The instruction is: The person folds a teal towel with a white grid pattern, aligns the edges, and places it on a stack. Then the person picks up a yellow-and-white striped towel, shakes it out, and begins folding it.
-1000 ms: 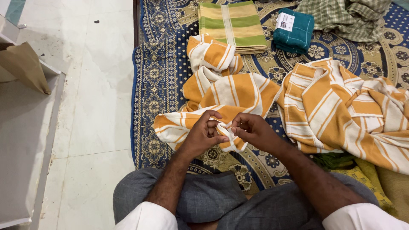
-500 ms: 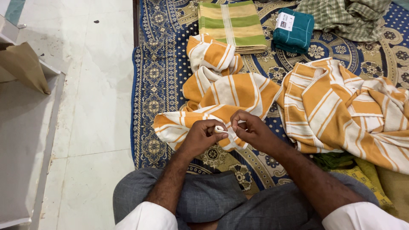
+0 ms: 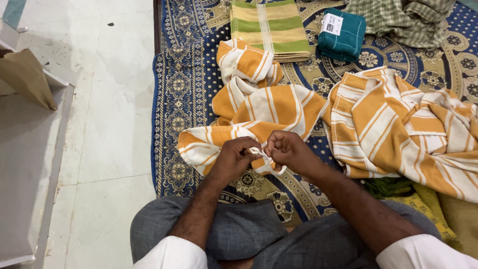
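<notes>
An orange cloth with white stripes [image 3: 269,107] lies rumpled on the patterned blue and gold mat [image 3: 184,84] in front of my knees. My left hand [image 3: 233,159] and my right hand [image 3: 289,152] meet at its near edge, both closed and pinching a small white bit of the cloth between the fingertips. The fingers hide what exactly is gripped. A second, larger heap of the same orange striped cloth [image 3: 398,129] sits to the right of my right hand.
A folded green and yellow striped cloth [image 3: 271,27], a folded teal cloth with a white label [image 3: 343,35] and a crumpled green checked cloth [image 3: 403,20] lie at the mat's far side. White tiled floor [image 3: 109,99] is at left, with a brown paper bag [image 3: 25,77] on a white ledge.
Both hands have drawn closer together and curled tighter on the cloth's edge. The view has shifted slightly.
</notes>
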